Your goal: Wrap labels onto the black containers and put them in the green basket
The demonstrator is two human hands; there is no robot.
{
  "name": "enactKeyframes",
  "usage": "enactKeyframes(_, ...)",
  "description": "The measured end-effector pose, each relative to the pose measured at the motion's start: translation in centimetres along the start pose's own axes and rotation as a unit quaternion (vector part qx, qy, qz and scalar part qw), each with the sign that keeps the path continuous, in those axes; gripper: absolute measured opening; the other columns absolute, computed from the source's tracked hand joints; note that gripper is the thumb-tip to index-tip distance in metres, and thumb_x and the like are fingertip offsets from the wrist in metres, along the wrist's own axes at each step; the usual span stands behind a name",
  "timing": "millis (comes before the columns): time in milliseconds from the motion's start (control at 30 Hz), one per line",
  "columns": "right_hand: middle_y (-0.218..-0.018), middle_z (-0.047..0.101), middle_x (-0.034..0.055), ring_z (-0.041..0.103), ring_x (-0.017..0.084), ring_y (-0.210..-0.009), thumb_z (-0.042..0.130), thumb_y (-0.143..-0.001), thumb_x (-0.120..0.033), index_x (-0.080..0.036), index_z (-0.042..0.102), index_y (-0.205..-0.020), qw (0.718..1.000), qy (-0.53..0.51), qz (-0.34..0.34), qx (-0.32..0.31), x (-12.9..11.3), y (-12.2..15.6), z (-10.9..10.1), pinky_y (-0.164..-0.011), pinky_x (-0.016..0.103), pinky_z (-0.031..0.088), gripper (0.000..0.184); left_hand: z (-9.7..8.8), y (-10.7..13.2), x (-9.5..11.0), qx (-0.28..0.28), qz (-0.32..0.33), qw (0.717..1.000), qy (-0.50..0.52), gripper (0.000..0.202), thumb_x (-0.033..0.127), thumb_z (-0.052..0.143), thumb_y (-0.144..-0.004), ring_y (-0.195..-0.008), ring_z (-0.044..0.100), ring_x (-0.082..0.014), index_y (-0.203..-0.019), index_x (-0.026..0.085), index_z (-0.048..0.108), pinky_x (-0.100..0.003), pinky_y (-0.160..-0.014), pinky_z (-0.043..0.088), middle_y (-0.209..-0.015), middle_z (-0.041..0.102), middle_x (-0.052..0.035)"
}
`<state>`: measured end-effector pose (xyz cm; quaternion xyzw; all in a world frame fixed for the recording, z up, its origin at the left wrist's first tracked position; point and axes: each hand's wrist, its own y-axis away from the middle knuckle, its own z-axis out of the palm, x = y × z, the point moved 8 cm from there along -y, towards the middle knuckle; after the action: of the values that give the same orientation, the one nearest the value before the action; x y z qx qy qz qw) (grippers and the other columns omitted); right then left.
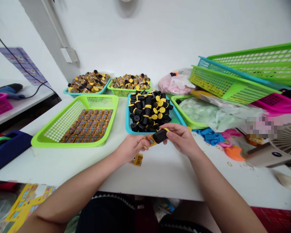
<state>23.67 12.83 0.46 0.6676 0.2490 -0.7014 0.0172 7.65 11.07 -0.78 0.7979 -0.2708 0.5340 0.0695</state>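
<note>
Over the middle of the table, both hands meet around a small black cylinder with a yellow end (160, 136). My right hand (183, 137) grips its yellow end between thumb and fingers. My left hand (133, 146) pinches a printed yellow wrapper (150, 140) at the cylinder's other end. Whether the wrapper goes around the cylinder or only touches it, I cannot tell. Below my left hand, a flat yellow printed piece (137, 160) lies on the white table (160, 178). Just behind the hands, a blue basket (179, 119) is heaped with similar black and yellow cylinders.
Left of centre, a green basket (47, 142) holds rows of printed pieces. Two baskets of wrapped cylinders, one blue (75, 94) and one green (126, 93), stand by the wall. At right are stacked baskets (213, 84), plastic bags (203, 111) and a fan (262, 153).
</note>
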Motion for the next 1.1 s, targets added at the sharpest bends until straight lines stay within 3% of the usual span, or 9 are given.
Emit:
enactKeyframes(167,-0.101,0.067,0.0049,0.063,0.01,-0.061,0.075,-0.079,-0.037,-0.023,0.071,-0.099,0.997,0.073,-0.018,-0.002,-1.2,-0.1,0.3,-0.056,0.026,0.057,0.026,-0.3,0.1,0.2,0.006,0.016,0.999,-0.031,0.032,0.033,0.045,-0.094,-0.069,0.062,-0.0104,-0.089,0.017,0.073,-0.021,-0.068,0.055,-0.081,0.07,-0.0009)
enactKeyframes(300,-0.08,0.067,0.0008,0.063,0.01,-0.06,0.074,-0.081,-0.036,-0.021,0.069,-0.103,0.997,0.076,0.011,-0.014,-0.8,-0.2,0.9,-0.057,0.026,0.057,0.027,0.1,-0.1,0.3,-0.006,0.015,0.999,-0.032,0.032,0.033,0.049,-0.094,-0.068,0.062,-0.0101,-0.079,0.018,0.073,-0.02,-0.069,0.054,-0.083,0.071,0.0005)
enactKeyframes(400,-0.083,0.067,0.0014,0.063,0.01,-0.064,0.075,-0.079,-0.032,-0.021,0.07,-0.102,0.997,0.073,0.017,-0.021,-0.4,-0.2,1.3,-0.059,0.025,0.057,0.026,0.2,-0.2,-0.1,0.01,-0.002,1.0,0.01,0.032,0.041,0.06,-0.088,-0.07,0.064,-0.0126,-0.107,0.019,0.074,-0.023,-0.07,0.054,-0.083,0.072,0.0005)
enactKeyframes(500,-0.103,0.067,0.0047,0.066,0.012,-0.078,0.079,-0.074,-0.026,-0.023,0.071,-0.102,0.997,0.064,-0.001,-0.034,-0.5,0.0,1.7,-0.066,0.026,0.058,0.03,0.2,-0.3,-0.3,0.028,0.002,0.997,0.065,0.054,0.041,0.07,-0.08,-0.081,0.066,-0.0156,-0.128,0.017,0.063,-0.026,-0.077,0.054,-0.099,0.073,-0.0034)
enactKeyframes(567,-0.104,0.068,0.0046,0.067,0.013,-0.083,0.081,-0.072,-0.024,-0.023,0.07,-0.105,0.998,0.05,0.018,-0.045,-0.3,0.1,1.9,-0.072,0.028,0.058,0.035,0.1,-0.2,0.0,0.03,0.024,0.998,0.048,0.062,0.037,0.071,-0.079,-0.081,0.066,-0.015,-0.135,0.016,0.056,-0.026,-0.079,0.053,-0.099,0.073,-0.0037)
enactKeyframes(800,-0.082,0.073,0.0031,0.069,0.013,-0.07,0.082,-0.071,-0.032,-0.018,0.071,-0.1,0.995,0.022,0.081,-0.054,0.1,0.2,2.1,-0.066,0.029,0.059,0.035,0.2,0.2,1.6,0.017,0.128,0.987,-0.1,0.042,0.035,0.06,-0.089,-0.064,0.061,-0.0099,-0.125,0.016,0.064,-0.019,-0.065,0.05,-0.098,0.075,-0.0049)
enactKeyframes(900,-0.074,0.072,0.0022,0.065,0.013,-0.059,0.083,-0.067,-0.041,-0.018,0.071,-0.089,0.994,0.077,0.074,0.004,0.4,0.0,1.7,-0.055,0.027,0.055,0.034,0.0,0.2,1.2,0.04,0.126,0.985,-0.112,0.053,0.036,0.061,-0.087,-0.072,0.065,-0.0117,-0.137,0.019,0.054,-0.019,-0.069,0.053,-0.107,0.074,-0.0056)
enactKeyframes(1000,-0.055,0.063,-0.0001,0.055,0.011,-0.045,0.073,-0.076,-0.05,-0.019,0.066,-0.069,0.967,0.241,0.036,0.079,-0.3,0.4,1.1,-0.043,0.025,0.047,0.033,0.1,0.2,0.4,0.057,0.08,0.989,-0.111,0.075,0.038,0.066,-0.084,-0.079,0.068,-0.0138,-0.151,0.027,0.033,-0.023,-0.078,0.054,-0.102,0.075,-0.0015)
enactKeyframes(1100,-0.07,0.068,0.0041,0.062,0.015,-0.058,0.051,-0.094,-0.046,-0.021,0.068,-0.083,0.919,0.357,-0.093,0.137,-2.6,1.2,1.4,-0.057,0.029,0.055,0.032,-0.1,0.1,-0.1,0.079,0.027,0.996,0.03,0.099,0.037,0.072,-0.08,-0.086,0.069,-0.0153,-0.156,0.03,0.009,-0.027,-0.083,0.055,-0.105,0.074,-0.0017)
